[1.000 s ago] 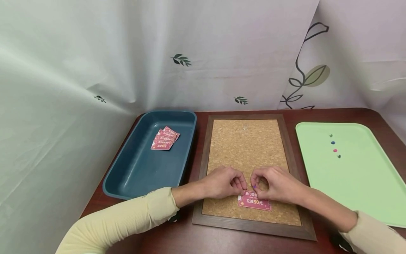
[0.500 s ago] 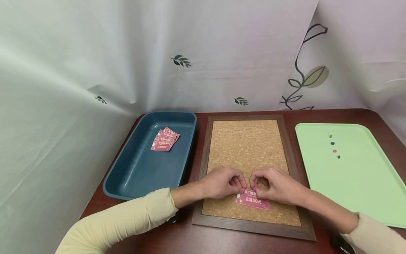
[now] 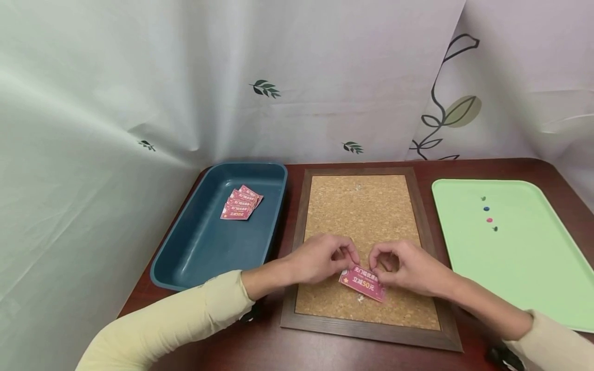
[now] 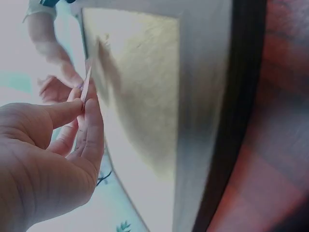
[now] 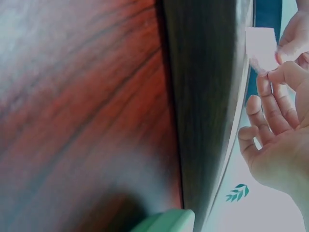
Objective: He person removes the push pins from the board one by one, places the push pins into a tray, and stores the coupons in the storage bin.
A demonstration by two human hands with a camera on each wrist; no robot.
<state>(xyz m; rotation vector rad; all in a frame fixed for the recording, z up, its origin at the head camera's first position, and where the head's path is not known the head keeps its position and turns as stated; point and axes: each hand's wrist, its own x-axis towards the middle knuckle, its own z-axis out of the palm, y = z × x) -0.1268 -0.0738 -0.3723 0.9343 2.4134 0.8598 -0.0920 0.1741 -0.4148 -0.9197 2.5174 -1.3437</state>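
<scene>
A pink printed coupon (image 3: 363,283) is held tilted over the lower half of the framed corkboard (image 3: 359,216). My left hand (image 3: 320,257) pinches its upper left corner between thumb and index finger. At the upper right corner, my right hand (image 3: 408,268) has thumb and index finger pinched together, with the small purple push pin between them mostly hidden now. Seen from the left wrist, the coupon (image 4: 87,83) appears edge-on, raised off the cork. In the right wrist view the pale back of the coupon (image 5: 260,46) meets the right fingertips.
Several matching coupons (image 3: 238,206) lie fanned in a blue tray (image 3: 162,265) on the left. On the right, a green tray (image 3: 524,268) bears several push pins, including a blue one (image 3: 486,208) and a pink one (image 3: 489,220). Whitish marks (image 3: 360,298) show on the cork.
Both hands have lifted the coupon slightly up and to the left, and it now tilts down to the right. A whitish mark on the cork below it has come into view.
</scene>
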